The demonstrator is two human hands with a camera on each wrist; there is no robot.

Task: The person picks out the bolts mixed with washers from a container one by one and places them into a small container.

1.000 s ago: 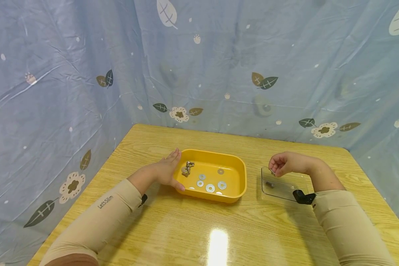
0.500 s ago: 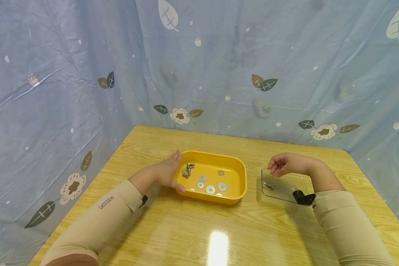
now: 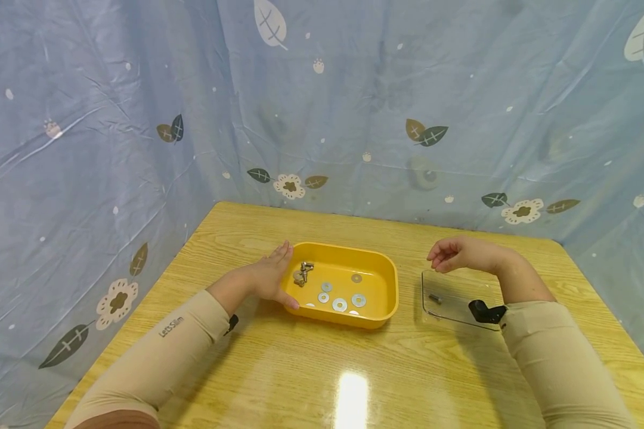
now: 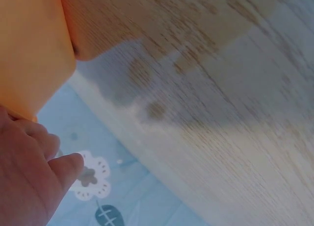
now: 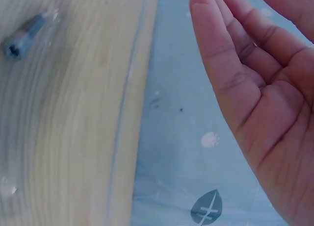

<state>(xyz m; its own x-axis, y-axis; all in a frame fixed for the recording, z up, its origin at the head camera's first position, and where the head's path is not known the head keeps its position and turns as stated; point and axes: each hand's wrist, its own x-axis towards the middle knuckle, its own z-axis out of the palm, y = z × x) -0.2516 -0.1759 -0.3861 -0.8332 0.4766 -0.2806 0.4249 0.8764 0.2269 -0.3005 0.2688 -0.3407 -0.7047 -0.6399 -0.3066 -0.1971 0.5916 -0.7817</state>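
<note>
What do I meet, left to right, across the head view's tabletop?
Left beige fabric sleeve → left hand → rectangular yellow plastic tray → rectangular clear container → right beige fabric sleeve. Right hand left out: it overlaps the clear container.

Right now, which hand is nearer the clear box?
Right. The right hand hangs close by the clear box; the left hand is farther, at the left end of the yellow tray.

Head view forward, downward; wrist views close (curtain (image 3: 327, 107) shared)
</note>
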